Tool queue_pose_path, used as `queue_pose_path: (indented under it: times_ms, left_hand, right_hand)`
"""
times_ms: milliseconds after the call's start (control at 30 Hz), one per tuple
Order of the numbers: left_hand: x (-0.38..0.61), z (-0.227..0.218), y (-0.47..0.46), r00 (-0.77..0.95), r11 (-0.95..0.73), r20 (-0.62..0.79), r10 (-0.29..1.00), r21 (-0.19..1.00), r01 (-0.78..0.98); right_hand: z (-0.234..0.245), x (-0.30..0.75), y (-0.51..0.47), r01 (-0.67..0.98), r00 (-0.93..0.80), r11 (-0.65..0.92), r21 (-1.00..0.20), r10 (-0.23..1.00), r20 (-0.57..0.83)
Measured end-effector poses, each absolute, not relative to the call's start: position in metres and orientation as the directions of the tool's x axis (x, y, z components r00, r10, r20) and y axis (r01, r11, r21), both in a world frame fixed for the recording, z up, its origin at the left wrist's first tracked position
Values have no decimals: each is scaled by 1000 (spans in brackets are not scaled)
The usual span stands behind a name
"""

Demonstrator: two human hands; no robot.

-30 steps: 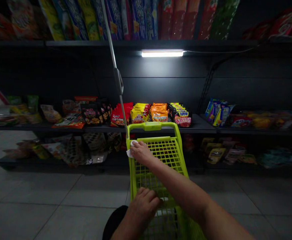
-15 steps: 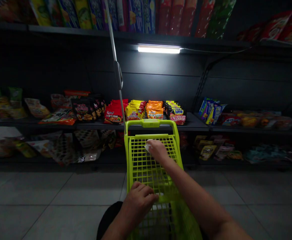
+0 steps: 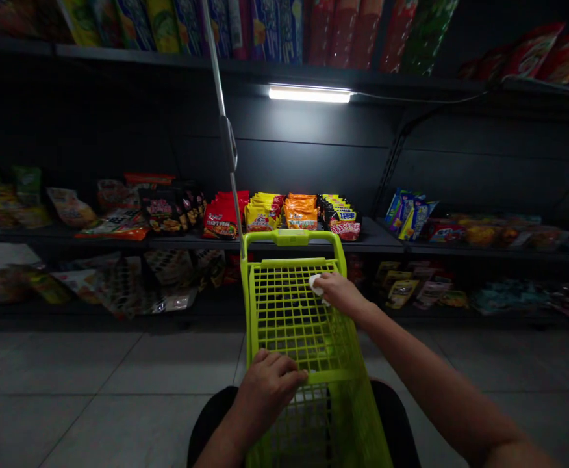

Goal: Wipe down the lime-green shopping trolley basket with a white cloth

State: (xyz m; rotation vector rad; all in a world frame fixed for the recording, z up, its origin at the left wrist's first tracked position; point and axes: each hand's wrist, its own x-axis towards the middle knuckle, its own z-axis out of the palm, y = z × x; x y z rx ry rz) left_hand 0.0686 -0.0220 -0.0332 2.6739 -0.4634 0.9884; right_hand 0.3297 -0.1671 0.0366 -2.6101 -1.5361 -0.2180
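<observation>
A lime-green plastic shopping basket (image 3: 284, 312) with a grid wall and a raised handle stands tilted in front of me on the floor. My left hand (image 3: 269, 383) is closed over the basket's near rim. My right hand (image 3: 338, 292) presses a small white cloth (image 3: 314, 283) against the upper right of the grid wall, its fingers closed on the cloth.
Dark shelves (image 3: 377, 244) behind the basket carry rows of snack packets (image 3: 284, 214). A metal pole (image 3: 226, 130) rises from the basket's left side. A light strip (image 3: 308, 94) glows under the upper shelf. Grey floor tiles (image 3: 94, 390) lie on both sides.
My right hand has slid the white cloth from the basket's left edge across the grid to its right side. My left hand has stayed on the near rim.
</observation>
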Motion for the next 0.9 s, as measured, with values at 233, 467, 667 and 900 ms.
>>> queue_pose_path:
  times_ms: [233, 467, 667, 900]
  left_hand:
    - [72, -34, -18, 730, -894, 638, -248, 141, -426]
    - [70, -34, -16, 731, -911, 633, -257, 95, -402]
    - [61, -36, -17, 737, -931, 640, -218, 89, -353]
    - [66, -38, -19, 755, -905, 619, -214, 166, -392]
  right_hand:
    - [34, 297, -118, 847, 531, -520, -109, 822, 207]
    - [10, 229, -40, 998, 51, -44, -33, 964, 262]
    - [20, 300, -159, 854, 512, -520, -26, 828, 230]
    - [-9, 303, -209, 769, 610, -632, -97, 680, 406]
